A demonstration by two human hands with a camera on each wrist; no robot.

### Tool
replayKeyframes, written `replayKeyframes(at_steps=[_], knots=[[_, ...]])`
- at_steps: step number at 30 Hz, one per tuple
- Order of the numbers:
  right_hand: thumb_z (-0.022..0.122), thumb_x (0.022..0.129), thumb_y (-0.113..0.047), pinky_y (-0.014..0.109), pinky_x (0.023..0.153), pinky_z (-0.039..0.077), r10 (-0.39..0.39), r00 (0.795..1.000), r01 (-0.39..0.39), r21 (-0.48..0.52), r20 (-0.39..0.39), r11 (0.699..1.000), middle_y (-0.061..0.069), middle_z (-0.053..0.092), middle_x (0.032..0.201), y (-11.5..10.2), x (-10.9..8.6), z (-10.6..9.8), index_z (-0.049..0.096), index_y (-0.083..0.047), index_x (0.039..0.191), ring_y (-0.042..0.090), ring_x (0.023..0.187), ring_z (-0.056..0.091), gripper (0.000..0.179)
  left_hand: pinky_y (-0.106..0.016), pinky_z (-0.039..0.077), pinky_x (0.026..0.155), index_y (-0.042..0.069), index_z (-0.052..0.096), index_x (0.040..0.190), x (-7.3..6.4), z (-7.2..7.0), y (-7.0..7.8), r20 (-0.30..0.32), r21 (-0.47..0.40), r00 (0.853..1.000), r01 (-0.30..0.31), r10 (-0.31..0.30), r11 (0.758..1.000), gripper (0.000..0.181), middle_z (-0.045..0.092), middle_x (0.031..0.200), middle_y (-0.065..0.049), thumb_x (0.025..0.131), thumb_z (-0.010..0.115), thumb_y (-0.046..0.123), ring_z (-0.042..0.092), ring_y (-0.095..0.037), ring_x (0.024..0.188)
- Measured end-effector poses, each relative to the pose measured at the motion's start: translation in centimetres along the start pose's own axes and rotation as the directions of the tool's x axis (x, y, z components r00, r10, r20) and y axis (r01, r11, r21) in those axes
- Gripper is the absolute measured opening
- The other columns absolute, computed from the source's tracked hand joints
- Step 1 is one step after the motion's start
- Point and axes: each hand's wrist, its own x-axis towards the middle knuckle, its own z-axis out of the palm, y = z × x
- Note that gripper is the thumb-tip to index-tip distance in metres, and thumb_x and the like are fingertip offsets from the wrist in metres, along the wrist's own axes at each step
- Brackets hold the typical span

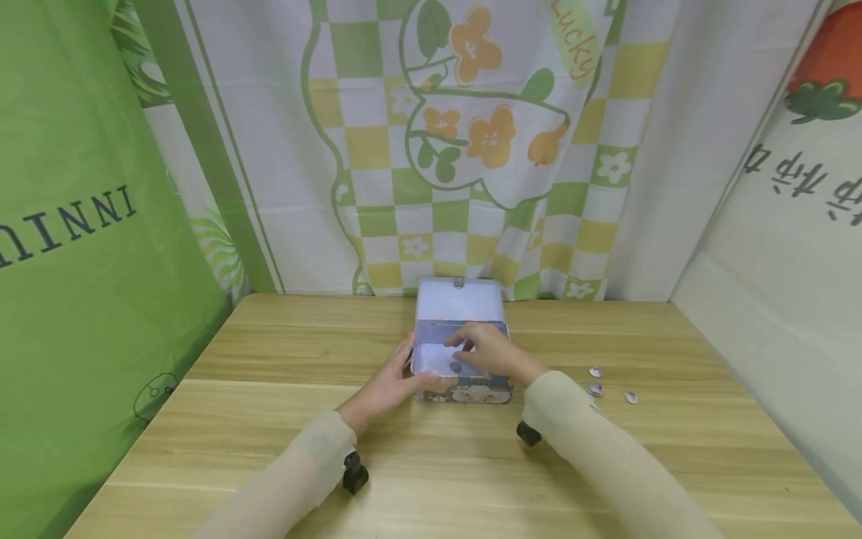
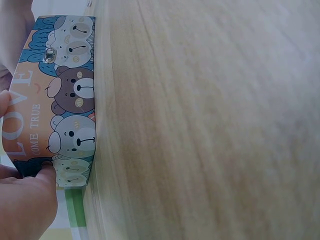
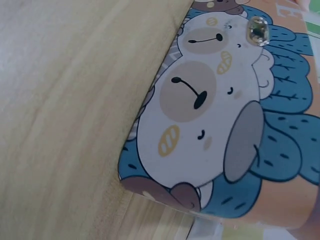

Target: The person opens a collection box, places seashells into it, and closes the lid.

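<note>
A small tin box [image 1: 463, 391] with cartoon bears and the word LOVE on its front stands on the table, its lid [image 1: 459, 301] raised at the back. My left hand [image 1: 389, 380] holds the left end of the box, fingers along the side and thumb against the front; the left wrist view shows the same thumb [image 2: 47, 182] on the printed front. Over the opening, my right hand [image 1: 488, 350] reaches in, thumb and fingers curved with a gap between them. Just below its fingertips lies a small round dark piece [image 1: 456, 367] on the pale inside of the box.
To the right of the box, a few small pale, shell-like pieces [image 1: 631, 397] lie on the wooden table [image 1: 438, 479]. A patterned curtain [image 1: 377, 247] hangs close behind the box. Green cloth [image 1: 81, 299] lines the left side and white cloth [image 1: 781, 262] the right.
</note>
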Motion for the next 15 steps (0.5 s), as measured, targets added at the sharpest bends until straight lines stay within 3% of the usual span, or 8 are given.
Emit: replayKeyframes(at_steps=[10, 15], knots=[[0.068, 0.096, -0.007, 0.036, 0.085, 0.057, -0.019, 1.000, 0.019, 0.006, -0.005, 1.000, 0.012, 0.069, 0.117, 0.2, -0.9, -0.6, 0.070, -0.001, 0.120, 0.020, 0.098, 0.065, 0.025, -0.048, 0.030, 0.116, 0.012, -0.002, 0.162, 0.1, 0.0, -0.1, 0.014, -0.021, 1.000, -0.016, 0.016, 1.000, 0.098, -0.009, 0.166, -0.013, 0.097, 0.067, 0.036, 0.019, -0.037, 0.148], [0.068, 0.095, -0.006, 0.031, 0.081, 0.057, -0.033, 0.999, 0.034, 0.007, -0.020, 0.999, 0.011, 0.069, 0.115, 0.5, -1.8, -1.2, 0.071, -0.001, 0.119, 0.018, 0.095, 0.064, 0.024, -0.049, 0.029, 0.116, 0.013, 0.000, 0.162, 0.0, 0.0, -0.2, 0.005, -0.027, 1.000, -0.018, 0.018, 0.999, 0.097, -0.006, 0.167, -0.013, 0.097, 0.068, 0.035, 0.019, -0.037, 0.149]])
